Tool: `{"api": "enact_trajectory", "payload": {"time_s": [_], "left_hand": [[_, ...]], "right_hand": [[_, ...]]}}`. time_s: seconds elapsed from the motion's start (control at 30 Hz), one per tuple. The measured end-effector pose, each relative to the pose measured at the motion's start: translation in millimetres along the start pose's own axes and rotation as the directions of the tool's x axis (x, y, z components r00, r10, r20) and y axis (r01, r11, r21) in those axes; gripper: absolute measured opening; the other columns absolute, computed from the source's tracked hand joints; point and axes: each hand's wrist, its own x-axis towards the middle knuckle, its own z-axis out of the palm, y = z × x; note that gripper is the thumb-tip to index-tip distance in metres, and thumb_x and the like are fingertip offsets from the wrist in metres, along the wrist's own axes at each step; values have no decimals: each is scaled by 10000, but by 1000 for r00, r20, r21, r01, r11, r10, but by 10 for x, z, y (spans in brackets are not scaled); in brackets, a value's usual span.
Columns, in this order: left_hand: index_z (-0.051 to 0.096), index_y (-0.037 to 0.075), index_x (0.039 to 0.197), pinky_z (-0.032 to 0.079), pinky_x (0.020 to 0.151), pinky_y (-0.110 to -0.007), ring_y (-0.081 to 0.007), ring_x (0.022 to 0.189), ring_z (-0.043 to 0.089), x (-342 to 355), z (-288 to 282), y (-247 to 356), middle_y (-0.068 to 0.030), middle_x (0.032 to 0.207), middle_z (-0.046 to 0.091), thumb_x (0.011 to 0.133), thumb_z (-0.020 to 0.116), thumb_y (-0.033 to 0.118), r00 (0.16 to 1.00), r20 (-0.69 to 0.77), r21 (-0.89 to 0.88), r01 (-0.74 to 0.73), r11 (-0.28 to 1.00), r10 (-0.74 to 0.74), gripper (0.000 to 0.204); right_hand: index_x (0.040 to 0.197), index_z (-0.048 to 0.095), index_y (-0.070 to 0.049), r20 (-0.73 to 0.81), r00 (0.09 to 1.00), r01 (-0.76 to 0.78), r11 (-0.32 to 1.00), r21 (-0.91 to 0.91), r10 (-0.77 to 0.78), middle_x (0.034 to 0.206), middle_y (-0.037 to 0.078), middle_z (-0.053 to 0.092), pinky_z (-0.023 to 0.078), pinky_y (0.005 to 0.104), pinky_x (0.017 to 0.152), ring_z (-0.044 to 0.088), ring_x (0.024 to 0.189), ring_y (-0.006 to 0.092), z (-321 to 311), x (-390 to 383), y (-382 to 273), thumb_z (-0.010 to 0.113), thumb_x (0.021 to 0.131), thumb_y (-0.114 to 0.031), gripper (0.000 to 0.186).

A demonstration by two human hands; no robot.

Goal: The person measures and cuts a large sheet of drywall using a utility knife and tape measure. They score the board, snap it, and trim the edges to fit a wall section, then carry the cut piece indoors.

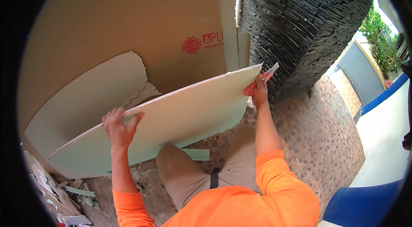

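Note:
A long piece of plasterboard point(189, 115) stands on edge in front of my legs, its pale face toward me and its raw white edge on top. My left hand point(119, 127) grips that top edge left of the middle, thumb on the near face and fingers over the far side. At the right end, my right hand point(260, 93) is closed round a red utility knife point(249, 90) with its blade pointing up and away. This hand is also against the board's corner; its fingers are partly hidden.
Behind lean a tall brown-faced sheet point(171, 16) and a torn offcut point(94, 85). A dark stone-clad wall point(292, 25) rises at the right. Board scraps point(51, 197) lie at lower left; a pale green strip point(197, 155) lies on the pebble-patterned floor point(317, 132). Blue-and-white objects point(360, 203) stand far right.

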Motion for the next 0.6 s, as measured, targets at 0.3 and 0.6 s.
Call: {"api": "enact_trajectory", "payload": {"time_s": [0.3, 0.6], "left_hand": [[506, 50, 695, 382, 768, -433, -337, 783, 550, -127, -155, 146, -103, 744, 560, 706, 879, 437, 1000, 19, 7, 13, 1000, -13, 537], [530, 62, 715, 379, 781, -417, -310, 775, 541, -204, -134, 154, -88, 741, 553, 700, 888, 421, 999, -27, 12, -32, 999, 32, 507]], "right_hand": [[1238, 553, -7, -155, 976, 143, 988, -65, -152, 1052, 57, 656, 533, 301, 766, 642, 904, 134, -111, -136, 179, 614, 1026, -480, 522], [1144, 603, 2, -150, 972, 176, 984, -35, -179, 937, 53, 659, 536, 295, 675, 656, 786, 137, -113, -33, 289, 605, 1029, -478, 494]]}}
